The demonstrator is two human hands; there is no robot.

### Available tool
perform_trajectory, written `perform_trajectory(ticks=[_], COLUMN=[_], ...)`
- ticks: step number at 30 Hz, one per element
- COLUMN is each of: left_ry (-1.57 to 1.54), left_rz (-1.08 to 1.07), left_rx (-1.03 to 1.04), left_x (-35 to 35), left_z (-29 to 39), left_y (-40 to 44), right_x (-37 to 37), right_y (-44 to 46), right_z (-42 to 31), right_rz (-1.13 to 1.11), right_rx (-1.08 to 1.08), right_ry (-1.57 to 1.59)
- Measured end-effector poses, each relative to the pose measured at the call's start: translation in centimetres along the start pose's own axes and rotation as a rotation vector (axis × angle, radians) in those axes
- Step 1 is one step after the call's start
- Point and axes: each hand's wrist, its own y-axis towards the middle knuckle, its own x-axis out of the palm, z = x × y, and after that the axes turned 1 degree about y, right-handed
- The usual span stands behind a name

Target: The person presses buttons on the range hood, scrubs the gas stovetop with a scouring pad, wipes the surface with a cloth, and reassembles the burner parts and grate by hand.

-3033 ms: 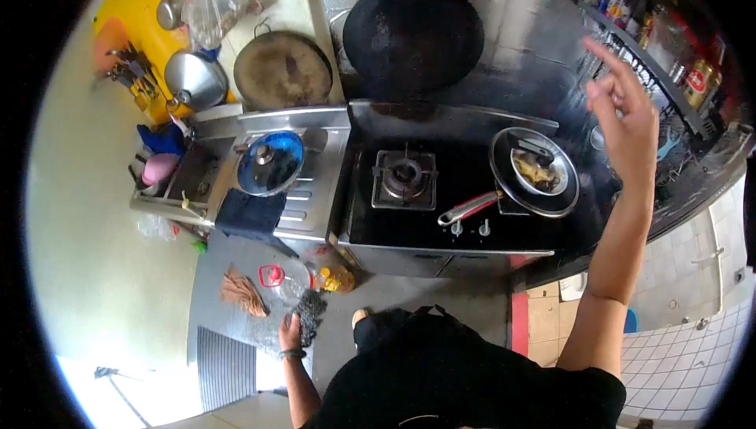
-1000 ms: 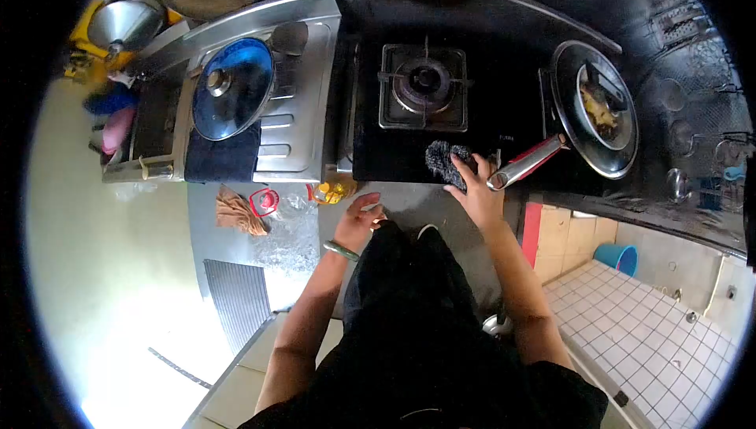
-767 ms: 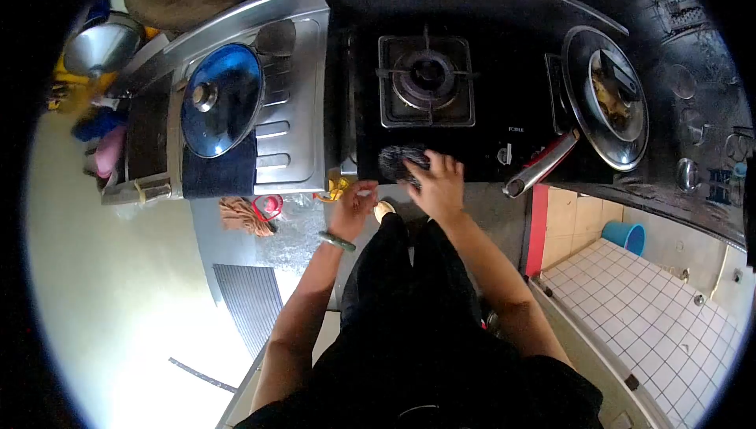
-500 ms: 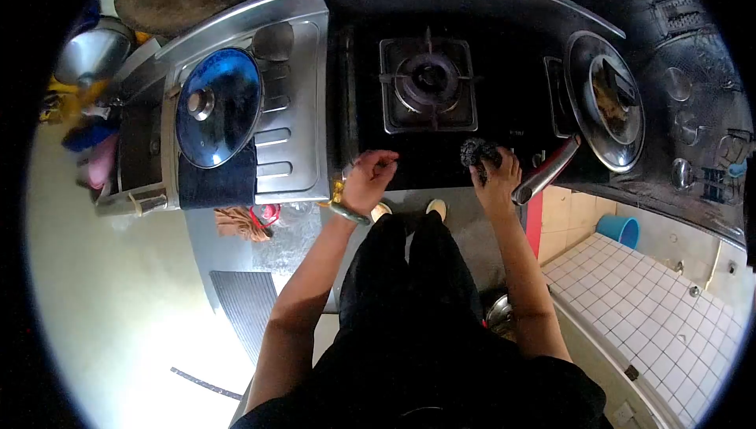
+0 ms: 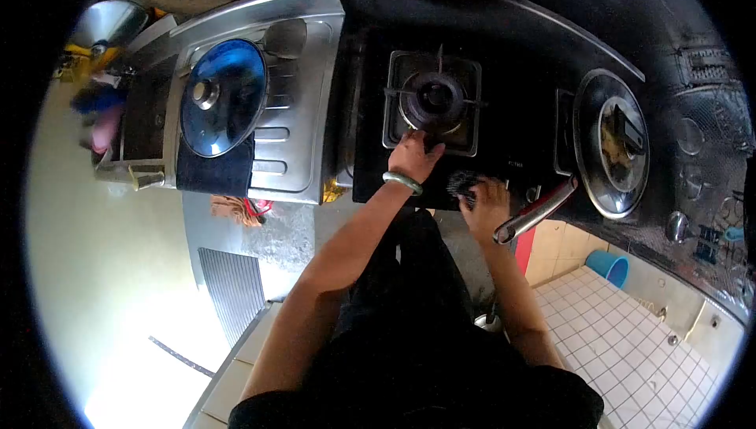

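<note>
Pale wall [image 5: 102, 271] fills the far left, next to a metal sink [image 5: 147, 126]. On the drainboard [image 5: 303, 137] to its right rests a blue-tinted lid [image 5: 236, 94], with a dark cloth [image 5: 214, 173] beside it, over the near edge. Lower down lies a brown cloth [image 5: 234, 209]. Farther right, the black stove [image 5: 516, 106] bears a burner [image 5: 435, 96]. The left hand [image 5: 416, 158], a bracelet [image 5: 402, 182] at its wrist, has its fingertips at the burner's near edge; whether they grip it, I cannot tell. Just to the right, the right hand [image 5: 487, 207] curls its fingers around a dark scrubber [image 5: 462, 183] by the stove's front edge. Near that hand, a handle [image 5: 537, 212] slants up to a pan [image 5: 588, 145], food [image 5: 614, 150] showing inside. At far right are a blue bucket [image 5: 608, 269] and white tiles [image 5: 614, 326].
</note>
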Motion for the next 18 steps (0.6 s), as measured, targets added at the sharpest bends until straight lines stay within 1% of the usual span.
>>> perform_trajectory(ticks=[1, 3, 6, 8, 9, 10, 13, 14, 17, 18], left_ry=[-0.027, -0.080, -0.216, -0.328, -0.383, -0.193, -0.643, -0.674, -0.996, -0.998], left_rz=[0.026, 0.080, 0.027, -0.001, -0.018, -0.072, -0.020, -0.159, -0.219, -0.178], left_rx=[-0.004, -0.014, -0.136, -0.150, -0.157, 0.031, -0.073, -0.190, -0.270, -0.305], left_x=[0.6, 0.4, 0.6, 4.3, 4.0, 3.7, -1.8, -2.7, -6.5, -7.6], left_z=[-0.1, 1.2, 1.7, -1.7, -1.6, -1.8, 5.1, 5.0, 4.3, 3.4], left_y=[0.2, 0.0, 0.9, 2.3, 2.5, 2.6, -0.2, -0.1, -2.5, -3.7], right_x=[0.1, -0.1, -0.4, 0.4, 0.5, 0.5, 0.8, 0.7, 0.4, 0.4], right_y=[-0.2, 0.6, 2.0, 2.1, 2.3, 2.4, 1.8, 1.9, 2.5, 2.5], right_z=[1.3, 1.0, -0.1, -0.5, -0.6, -0.7, -0.5, -0.4, 0.0, -0.1], right_rz=[0.021, 0.025, 0.008, 0.002, 0.010, 0.018, 0.045, 0.050, 0.057, 0.057], right_rx=[-0.010, -0.024, -0.060, -0.068, -0.090, -0.108, -0.143, -0.151, -0.173, -0.172], right_ry=[-0.001, 0.053, 0.065, 0.053, 0.083, 0.112, 0.111, 0.123, 0.187, 0.213])
